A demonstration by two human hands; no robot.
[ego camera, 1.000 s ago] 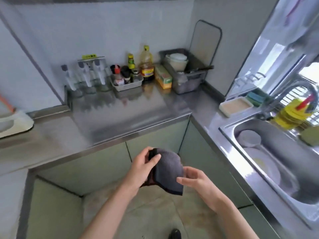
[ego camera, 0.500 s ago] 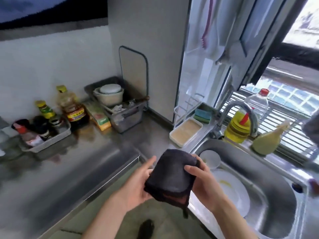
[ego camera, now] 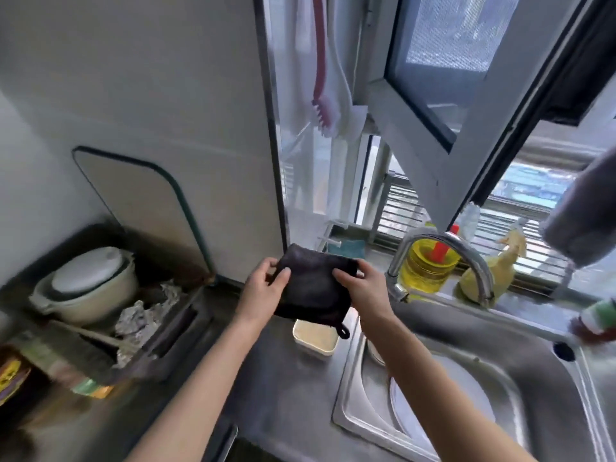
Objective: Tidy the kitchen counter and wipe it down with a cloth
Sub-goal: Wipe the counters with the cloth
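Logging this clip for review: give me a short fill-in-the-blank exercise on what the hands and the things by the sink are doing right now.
1. The dark cloth is held by ____ hands, the left hand and the right hand.
2. The cloth is held up in the ____, above the counter.
3. The yellow bottle stands behind the ____.
4. In the sink lies a white ____.

Missing words: both; air; faucet; plate

Dark cloth (ego camera: 313, 288) lifted higher, spread flatter, now above counter beside sink (ego camera: 520, 378)
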